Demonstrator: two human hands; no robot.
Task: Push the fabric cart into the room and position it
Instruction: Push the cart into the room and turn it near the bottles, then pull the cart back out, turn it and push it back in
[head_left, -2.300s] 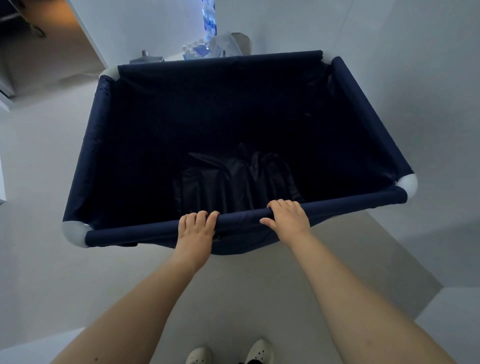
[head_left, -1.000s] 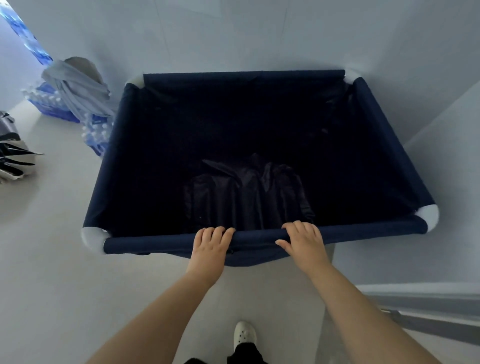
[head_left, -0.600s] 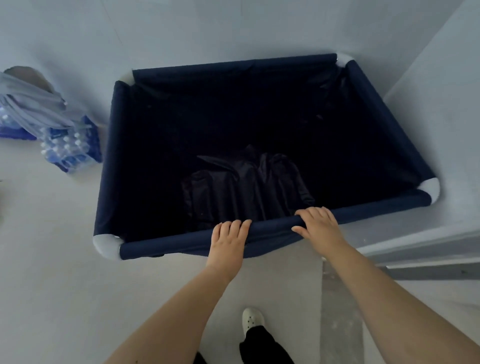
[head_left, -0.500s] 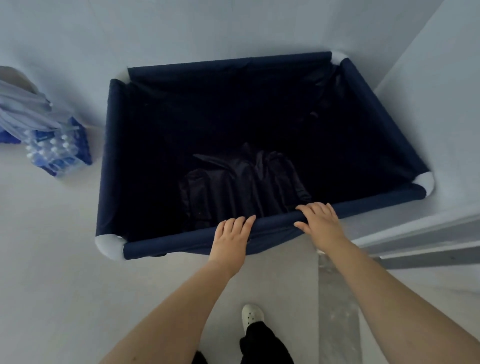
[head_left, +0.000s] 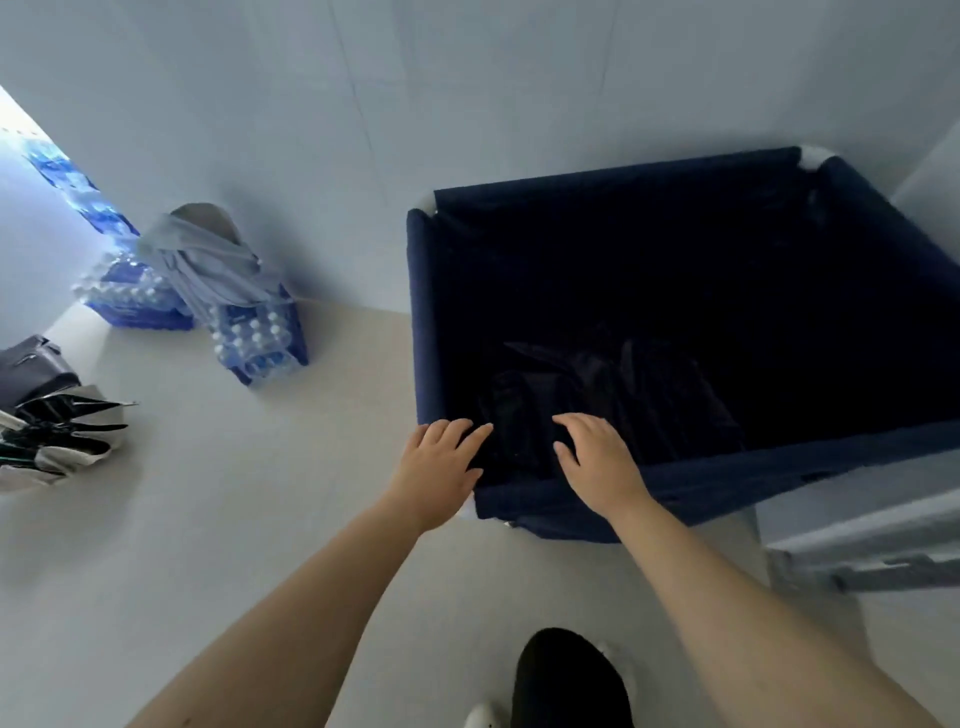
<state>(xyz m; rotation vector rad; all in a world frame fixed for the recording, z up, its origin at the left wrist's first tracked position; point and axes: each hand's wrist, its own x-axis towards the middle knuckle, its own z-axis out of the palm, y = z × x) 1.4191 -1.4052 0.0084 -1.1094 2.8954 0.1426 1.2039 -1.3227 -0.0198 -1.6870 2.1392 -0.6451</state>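
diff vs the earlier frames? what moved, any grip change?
The fabric cart now sits right of view, its far rim near the wall. Both hands came off the near rail's middle: the left hand lies on the near-left corner, the right hand open beside it, fingers spread. The dark bundle inside stayed, as did the water bottle packs.

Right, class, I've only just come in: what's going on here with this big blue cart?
A person stands at a navy fabric cart parked in a corner against the white wall. The left hand lies on the cart's near left corner, and the right hand reaches over the near rail with fingers spread, not gripping. Dark bundled fabric lies in the cart's bottom. Packs of water bottles sit on the floor to the left.
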